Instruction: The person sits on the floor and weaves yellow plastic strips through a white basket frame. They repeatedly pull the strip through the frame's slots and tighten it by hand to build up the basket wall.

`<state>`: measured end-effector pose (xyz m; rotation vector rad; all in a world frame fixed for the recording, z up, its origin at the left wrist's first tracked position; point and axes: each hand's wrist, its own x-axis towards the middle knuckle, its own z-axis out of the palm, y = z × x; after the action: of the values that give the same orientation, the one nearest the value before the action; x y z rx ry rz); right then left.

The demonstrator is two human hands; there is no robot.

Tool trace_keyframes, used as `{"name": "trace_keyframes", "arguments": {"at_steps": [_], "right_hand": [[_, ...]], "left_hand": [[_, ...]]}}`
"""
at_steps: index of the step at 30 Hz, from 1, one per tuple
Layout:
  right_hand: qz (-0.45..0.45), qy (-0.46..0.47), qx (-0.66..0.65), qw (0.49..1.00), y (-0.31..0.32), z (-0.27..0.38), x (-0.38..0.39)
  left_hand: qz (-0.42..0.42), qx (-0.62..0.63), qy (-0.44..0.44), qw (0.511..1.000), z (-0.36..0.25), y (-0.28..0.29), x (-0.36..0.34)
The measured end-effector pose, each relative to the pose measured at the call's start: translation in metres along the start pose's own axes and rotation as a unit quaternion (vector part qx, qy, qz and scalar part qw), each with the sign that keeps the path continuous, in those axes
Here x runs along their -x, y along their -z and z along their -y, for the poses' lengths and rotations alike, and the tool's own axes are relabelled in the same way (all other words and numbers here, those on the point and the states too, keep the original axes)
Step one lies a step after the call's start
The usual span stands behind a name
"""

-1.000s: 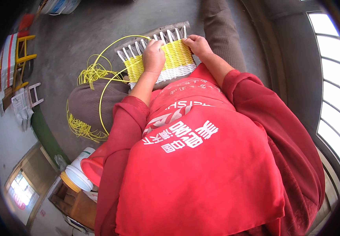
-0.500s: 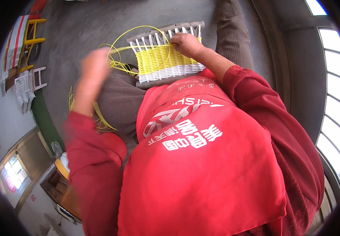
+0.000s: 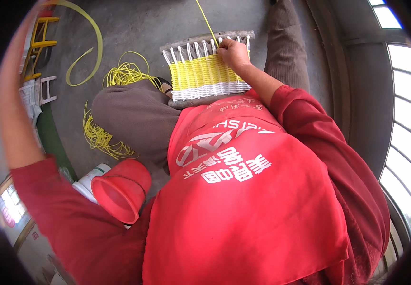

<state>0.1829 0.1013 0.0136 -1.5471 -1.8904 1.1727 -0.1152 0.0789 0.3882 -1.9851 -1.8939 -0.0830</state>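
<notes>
My right hand (image 3: 234,53) is closed in a pinch at the far edge of a woven panel (image 3: 205,73), its fingertips on a thin yellow strip (image 3: 206,20) that runs up out of the picture. Yellow weaving fills the panel's middle, with a white band on the near side. Bare white cords (image 3: 189,51) stretch to a wooden bar (image 3: 186,42) along the far side. My left forearm (image 3: 18,109) reaches far up at the left; the hand is lost at the dark rim, so its fingers are hidden. A broader yellow strip (image 3: 98,40) curls down near it.
Loose yellow strands (image 3: 124,75) lie beyond my left knee, and another tangle (image 3: 102,138) lies beside that leg. A red bucket (image 3: 124,187) and a white tub (image 3: 91,180) stand at the left. Yellow stools (image 3: 43,43) are at the far left, windows (image 3: 407,114) at the right.
My left arm has swung up and outward to the left, away from the panel. The yellow strip loop near the panel has been drawn away. My right hand remains at the panel's far edge.
</notes>
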Motion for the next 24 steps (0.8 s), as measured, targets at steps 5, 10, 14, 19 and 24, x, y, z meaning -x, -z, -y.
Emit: {"name": "trace_keyframes", "arguments": {"at_steps": [5,10,14,19,24], "right_hand": [[-0.02,-0.004,0.02,1.0,0.005,0.002,0.004],[-0.023,-0.018,0.012,0.999,0.003,0.004,0.006],[-0.033,-0.023,-0.003,0.999,0.003,0.003,0.007],[-0.039,-0.025,-0.019,0.999,0.001,0.002,0.008],[-0.05,-0.025,-0.006,0.998,0.001,0.003,0.008]], "left_hand": [[0.282,0.379,-0.038,0.88,-0.156,-0.19,0.052],[0.372,0.533,0.302,0.697,-0.232,-0.273,0.098],[0.361,0.531,0.325,0.694,-0.241,-0.282,0.091],[0.349,0.596,0.394,0.606,-0.251,-0.282,0.086],[0.362,0.685,0.456,0.438,-0.239,-0.279,0.086]]}}
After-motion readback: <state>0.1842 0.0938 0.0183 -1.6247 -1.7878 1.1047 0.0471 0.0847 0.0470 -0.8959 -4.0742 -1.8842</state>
